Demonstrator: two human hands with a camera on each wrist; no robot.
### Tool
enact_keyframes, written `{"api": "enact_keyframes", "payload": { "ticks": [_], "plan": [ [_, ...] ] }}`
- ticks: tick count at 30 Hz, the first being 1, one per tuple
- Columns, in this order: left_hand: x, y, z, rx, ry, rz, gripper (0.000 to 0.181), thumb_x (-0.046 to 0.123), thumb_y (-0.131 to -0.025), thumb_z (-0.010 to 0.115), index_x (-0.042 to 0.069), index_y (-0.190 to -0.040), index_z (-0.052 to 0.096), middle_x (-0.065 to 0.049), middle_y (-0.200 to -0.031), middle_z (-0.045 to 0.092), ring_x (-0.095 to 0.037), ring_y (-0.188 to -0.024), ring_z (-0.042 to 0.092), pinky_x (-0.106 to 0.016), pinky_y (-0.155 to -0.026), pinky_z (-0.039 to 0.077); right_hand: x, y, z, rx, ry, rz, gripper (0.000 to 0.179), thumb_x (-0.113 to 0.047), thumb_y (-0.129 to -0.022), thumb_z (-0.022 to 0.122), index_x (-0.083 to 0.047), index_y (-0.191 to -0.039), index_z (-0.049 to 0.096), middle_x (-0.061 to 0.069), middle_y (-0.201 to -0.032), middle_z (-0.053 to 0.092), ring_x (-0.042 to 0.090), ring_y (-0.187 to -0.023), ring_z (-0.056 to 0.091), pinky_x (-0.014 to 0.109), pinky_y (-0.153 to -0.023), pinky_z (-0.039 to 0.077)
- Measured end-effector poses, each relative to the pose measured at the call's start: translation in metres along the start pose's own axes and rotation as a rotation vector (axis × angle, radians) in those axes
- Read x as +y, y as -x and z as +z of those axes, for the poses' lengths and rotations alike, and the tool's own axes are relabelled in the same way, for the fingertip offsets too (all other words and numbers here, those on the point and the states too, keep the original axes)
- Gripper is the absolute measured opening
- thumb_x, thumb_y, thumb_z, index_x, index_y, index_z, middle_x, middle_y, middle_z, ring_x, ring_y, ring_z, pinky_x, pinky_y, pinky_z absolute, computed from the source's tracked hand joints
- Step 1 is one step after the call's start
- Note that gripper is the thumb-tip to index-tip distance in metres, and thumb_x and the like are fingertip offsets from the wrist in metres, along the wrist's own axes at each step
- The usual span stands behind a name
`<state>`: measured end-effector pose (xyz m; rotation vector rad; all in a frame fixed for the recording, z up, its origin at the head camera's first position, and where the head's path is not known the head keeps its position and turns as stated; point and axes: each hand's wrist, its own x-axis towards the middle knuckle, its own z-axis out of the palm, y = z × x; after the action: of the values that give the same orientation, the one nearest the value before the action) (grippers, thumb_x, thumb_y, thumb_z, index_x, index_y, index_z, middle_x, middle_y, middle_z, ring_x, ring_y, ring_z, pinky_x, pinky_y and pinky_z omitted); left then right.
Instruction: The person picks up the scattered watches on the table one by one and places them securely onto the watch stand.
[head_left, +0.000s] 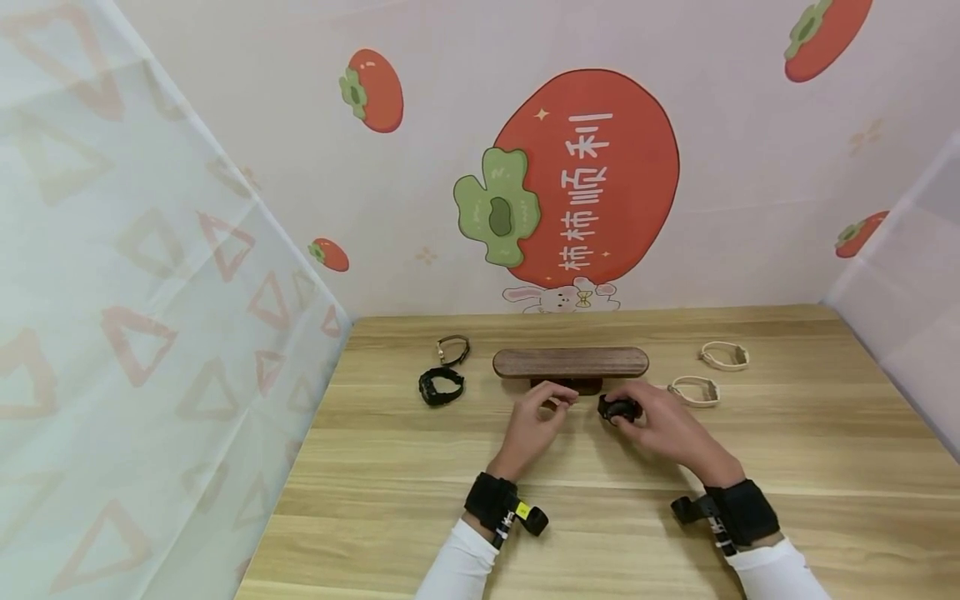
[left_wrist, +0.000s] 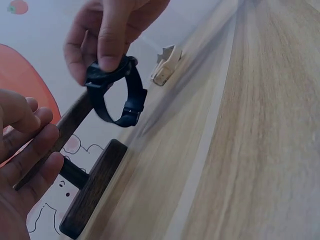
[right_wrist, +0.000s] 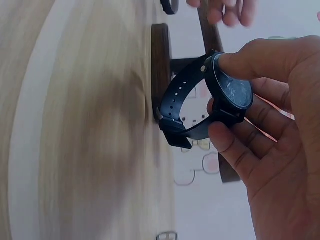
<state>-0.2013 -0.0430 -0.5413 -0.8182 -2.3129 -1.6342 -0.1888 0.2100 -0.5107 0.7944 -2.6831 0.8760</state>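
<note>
My right hand (head_left: pixel 670 423) pinches a black wristwatch (right_wrist: pixel 234 91) by its round case, thumb on the face. Its buckled strap hangs as a loop, seen from the side in the left wrist view. Behind the hands stands a dark wooden T-shaped display stand, its long bar (head_left: pixel 570 362) raised over a smaller base (left_wrist: pixel 95 192). In front of that stand, left of the held watch, is my left hand (head_left: pixel 531 427). Its fingers are loosely bent and hold nothing; in the left wrist view they overlap the bar.
Left of the stand lie a chunky black watch (head_left: pixel 430 389) and a slim dark-strapped watch (head_left: pixel 442 354) behind it. To the right are two cream-strapped watches, one nearer (head_left: pixel 712 390) and one farther back (head_left: pixel 741 357). A printed wall (head_left: pixel 420 208) rises behind the wooden table (head_left: pixel 390 500).
</note>
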Motion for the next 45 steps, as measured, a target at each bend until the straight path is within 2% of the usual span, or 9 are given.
{"api": "enact_keyframes", "payload": {
  "ticks": [5,10,15,19,23,30,39,45],
  "plan": [
    [-0.001,-0.003,0.005,-0.079,-0.010,0.009,0.031,-0.005,-0.100,0.068,0.009,-0.128,0.072,-0.006,-0.127,0.072,-0.021,-0.120,0.069,-0.031,-0.099,0.061,-0.008,-0.007,0.005,-0.009,-0.036,-0.011,0.031,-0.007,-0.090,0.084,-0.011,-0.118,0.072,0.004,-0.111,0.075,0.021,-0.099,0.072,0.036,-0.078,0.061],
    [0.000,-0.004,0.006,-0.182,-0.034,-0.014,0.048,-0.002,-0.099,0.071,0.014,-0.143,0.063,-0.006,-0.140,0.066,-0.019,-0.132,0.063,-0.030,-0.109,0.056,-0.013,-0.013,0.008,-0.022,-0.096,-0.001,0.031,-0.005,-0.091,0.083,-0.011,-0.119,0.071,0.004,-0.112,0.075,0.018,-0.098,0.070,0.034,-0.078,0.060],
    [-0.001,-0.003,0.007,-0.221,-0.070,-0.010,0.061,-0.002,-0.097,0.072,0.013,-0.153,0.054,-0.009,-0.146,0.062,-0.019,-0.132,0.062,-0.028,-0.109,0.056,-0.014,-0.016,0.011,-0.025,-0.147,-0.003,0.031,-0.005,-0.092,0.082,-0.011,-0.120,0.070,0.006,-0.113,0.075,0.014,-0.094,0.068,0.033,-0.073,0.059],
    [-0.001,-0.003,0.007,-0.220,-0.095,-0.001,0.063,0.000,-0.097,0.074,0.014,-0.154,0.052,-0.008,-0.145,0.062,-0.018,-0.131,0.062,-0.027,-0.108,0.056,-0.015,-0.017,0.013,-0.014,-0.177,-0.012,0.031,-0.003,-0.091,0.082,-0.010,-0.119,0.070,0.006,-0.111,0.075,0.010,-0.090,0.066,0.033,-0.072,0.059],
    [-0.002,-0.002,0.007,-0.179,-0.105,0.007,0.058,0.001,-0.098,0.074,0.014,-0.151,0.055,-0.006,-0.138,0.064,-0.017,-0.130,0.062,-0.027,-0.108,0.056,-0.015,-0.018,0.014,-0.007,-0.195,-0.020,0.030,-0.002,-0.091,0.082,-0.010,-0.118,0.070,0.005,-0.109,0.075,0.007,-0.087,0.065,0.032,-0.071,0.058],
    [-0.002,0.000,0.006,-0.119,-0.099,-0.028,0.049,0.003,-0.099,0.075,0.014,-0.144,0.062,-0.006,-0.134,0.067,-0.019,-0.127,0.064,-0.038,-0.110,0.055,-0.018,-0.019,0.015,-0.012,-0.196,-0.011,0.029,-0.004,-0.092,0.082,-0.010,-0.119,0.071,0.004,-0.109,0.075,0.006,-0.088,0.066,0.032,-0.074,0.058],
    [-0.003,0.001,0.006,-0.085,-0.041,-0.028,0.037,0.002,-0.098,0.076,0.012,-0.133,0.067,-0.008,-0.129,0.068,-0.020,-0.124,0.067,-0.026,-0.102,0.059,-0.019,-0.018,0.011,-0.054,-0.200,0.024,0.034,-0.006,-0.094,0.081,-0.010,-0.126,0.069,0.005,-0.116,0.074,0.008,-0.090,0.066,0.033,-0.078,0.060],
    [-0.004,0.001,0.005,-0.066,-0.007,-0.026,0.033,0.003,-0.097,0.077,0.011,-0.128,0.069,-0.009,-0.127,0.068,-0.024,-0.122,0.068,-0.027,-0.102,0.060,-0.017,-0.018,0.009,-0.070,-0.209,0.018,0.046,-0.001,-0.089,0.083,-0.005,-0.131,0.065,0.010,-0.120,0.072,0.013,-0.093,0.066,0.032,-0.079,0.059]
  ]
}}
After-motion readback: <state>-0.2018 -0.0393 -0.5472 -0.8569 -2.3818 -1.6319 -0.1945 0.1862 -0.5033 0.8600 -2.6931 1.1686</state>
